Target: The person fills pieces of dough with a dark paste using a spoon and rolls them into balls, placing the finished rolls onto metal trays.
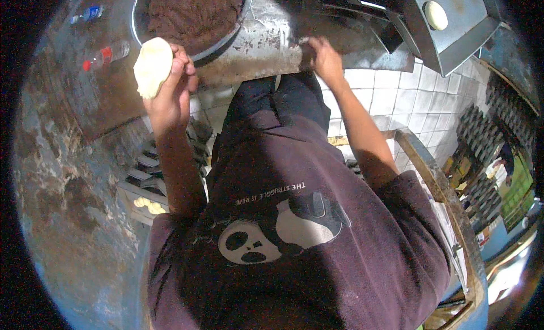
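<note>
My left hand [173,94] is closed on a flat, pale oval of dough [153,68], pinching it along its right side and holding it up. Just behind it stands a round metal basin [233,38] filled with dark brown paste [195,15]. Over the front edge of the worn metal tabletop [266,43], to the right of the basin, is my right hand [325,60]. Its fingers are curled together, and what they hold, if anything, is too small and blurred to make out. A pale, smooth dough ball [436,15] sits in a grey metal tray [470,32] at the far right.
Two plastic bottles, one with a red cap [86,65] and one with a blue label [88,14], lie left of the basin. Dark metal molds [150,174] and yellowish dough pieces [148,205] sit low beside my left arm. A wooden-edged frame [422,154] stands by my right arm.
</note>
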{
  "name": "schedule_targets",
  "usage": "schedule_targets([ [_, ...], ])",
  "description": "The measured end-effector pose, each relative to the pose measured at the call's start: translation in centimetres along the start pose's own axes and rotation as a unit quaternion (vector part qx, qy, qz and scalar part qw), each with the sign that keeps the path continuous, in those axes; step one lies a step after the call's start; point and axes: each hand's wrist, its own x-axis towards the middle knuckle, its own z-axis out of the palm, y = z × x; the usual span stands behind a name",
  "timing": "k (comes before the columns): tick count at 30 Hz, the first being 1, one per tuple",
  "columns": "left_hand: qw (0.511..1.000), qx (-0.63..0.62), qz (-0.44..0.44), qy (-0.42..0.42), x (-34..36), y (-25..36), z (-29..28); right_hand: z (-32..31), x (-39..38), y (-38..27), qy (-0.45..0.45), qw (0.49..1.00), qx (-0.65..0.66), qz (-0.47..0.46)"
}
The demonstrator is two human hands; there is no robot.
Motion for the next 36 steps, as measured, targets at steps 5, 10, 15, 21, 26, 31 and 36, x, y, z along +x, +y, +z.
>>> schedule_targets([
  [5,0.999,0.036,0.02,-0.002,-0.1,0.3,0.1,0.2,-0.5,0.6,0.062,0.997,0.009,-0.048],
  [10,0.998,0.043,0.027,-0.022,-0.2,0.2,0.3,0.6,0.0,1.4,0.062,0.998,0.003,0.01],
  [15,0.999,0.027,0.017,-0.002,-0.2,0.2,0.1,1.0,-1.1,1.5,-0.077,0.997,0.0,-0.015],
  [21,0.999,0.013,0.012,-0.05,0.3,0.4,-0.6,1.8,-1.9,2.0,0.062,0.998,0.007,0.025],
  [26,0.999,0.005,0.009,-0.035,0.4,0.7,-1.2,2.3,-2.2,2.7,0.018,1.0,0.019,0.005],
  [31,1.0,0.009,0.003,-0.02,0.5,0.8,-1.9,1.9,-2.5,2.5,0.101,0.99,0.063,0.07],
  [36,0.999,0.001,0.02,-0.025,0.3,0.7,-2.6,1.1,-2.1,1.9,-0.046,0.999,0.007,0.026],
])
